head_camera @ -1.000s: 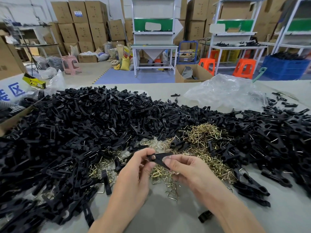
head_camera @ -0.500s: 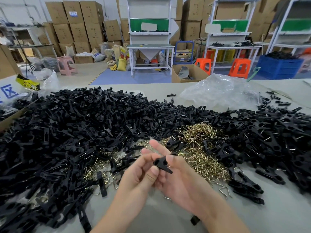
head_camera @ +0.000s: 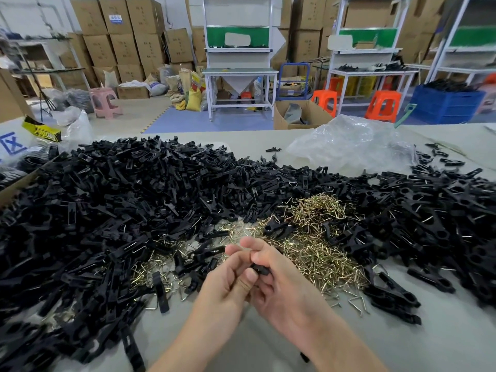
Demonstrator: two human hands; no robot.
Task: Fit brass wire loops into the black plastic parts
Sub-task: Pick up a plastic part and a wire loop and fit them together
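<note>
While raised just above the near part of the table, pinches one small black plastic part between the left hand and the right hand, both with thumb and curled fingers closed tight on it. Shows only a short dark end of that part between the two thumbs; cannot tell whether a wire loop already sits in it, hidden as it is inside the grip. Brings the two hands into contact at the fingertips, right hand slightly above the left. Just beyond the hands, shows a loose heap of brass wire loops spread flat on the table, with a few black parts lying on top of it and stray loops scattered near its right edge. Around that heap, to the left, behind and to the right, shows a much larger pile of black plastic parts, some with a bright wire visible in them. Further back on the right, shows a crumpled clear plastic bag on the table. Past the table edge, takes in stacked cardboard boxes, two orange stools and a blue crate on the floor.
</note>
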